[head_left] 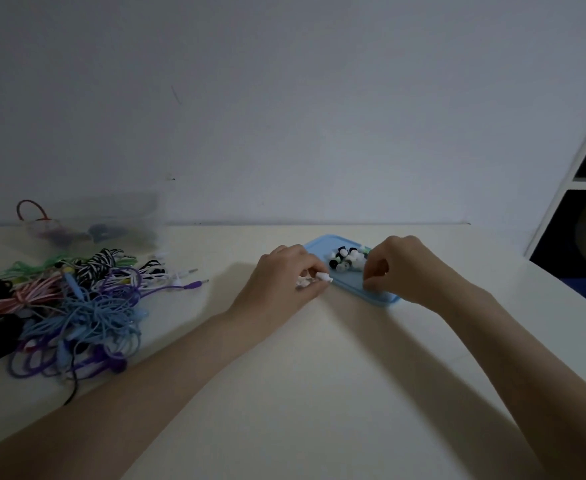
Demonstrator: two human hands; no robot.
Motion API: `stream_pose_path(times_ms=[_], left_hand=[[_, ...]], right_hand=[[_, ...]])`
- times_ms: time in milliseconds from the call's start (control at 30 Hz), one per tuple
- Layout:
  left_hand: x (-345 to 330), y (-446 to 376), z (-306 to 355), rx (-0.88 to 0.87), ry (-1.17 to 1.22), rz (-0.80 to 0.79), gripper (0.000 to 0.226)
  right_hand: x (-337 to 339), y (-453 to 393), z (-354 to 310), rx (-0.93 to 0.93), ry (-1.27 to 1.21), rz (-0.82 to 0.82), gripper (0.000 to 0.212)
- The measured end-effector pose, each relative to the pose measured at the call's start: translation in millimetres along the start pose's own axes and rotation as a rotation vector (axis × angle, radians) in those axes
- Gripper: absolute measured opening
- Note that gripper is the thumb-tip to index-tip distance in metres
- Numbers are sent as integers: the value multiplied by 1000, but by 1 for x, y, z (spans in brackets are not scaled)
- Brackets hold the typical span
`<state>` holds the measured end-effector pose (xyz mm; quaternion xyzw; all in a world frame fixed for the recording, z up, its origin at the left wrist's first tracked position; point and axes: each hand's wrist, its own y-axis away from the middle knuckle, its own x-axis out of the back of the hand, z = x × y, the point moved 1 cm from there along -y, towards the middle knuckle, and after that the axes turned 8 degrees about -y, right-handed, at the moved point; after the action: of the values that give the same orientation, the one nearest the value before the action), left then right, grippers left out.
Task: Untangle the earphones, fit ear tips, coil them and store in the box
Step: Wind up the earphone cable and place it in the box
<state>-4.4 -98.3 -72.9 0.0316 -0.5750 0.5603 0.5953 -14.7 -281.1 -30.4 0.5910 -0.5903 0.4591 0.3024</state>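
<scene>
Currently both bare forearms reach across the cream-white table (pixel 319 393) toward a flat light-blue plastic lid (pixel 353 289) lying near the far edge. On the lid sits a small heap of black, white and green rubber ear tips (pixel 347 260). The left hand (pixel 284 282) rests at the lid's left edge, thumb and fingers pinched on a small white earbud (pixel 324 277) whose tip pokes out toward the lid. The right hand (pixel 402 268) hovers over the lid's near right side, fingers curled together; whether they hold an ear tip cannot be told. Well apart to the left lies a tangled pile of coloured earphone cables (pixel 76 299): purple, light blue, pink, green, black, zebra-striped. Behind the pile, against the wall, stands a clear plastic storage box (pixel 94 223) with blurred contents.
</scene>
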Motion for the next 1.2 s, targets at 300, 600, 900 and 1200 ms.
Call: stream_pose_path(times_ms=[300,600,900,1200], left_hand=[[4,4,11,183,269,22,5],[7,5,13,219,328,52,6],[6,4,9,270,357,84,6],[5,4,7,267,371,81,4]], right_hand=[[-17,3,-16,63,-412,167,7],[-24,10,-27,-52,-981,107,14],[-25,12,-24,-119,-1290,25,13],[-25,14,-20,-164,-1435,-60,12]])
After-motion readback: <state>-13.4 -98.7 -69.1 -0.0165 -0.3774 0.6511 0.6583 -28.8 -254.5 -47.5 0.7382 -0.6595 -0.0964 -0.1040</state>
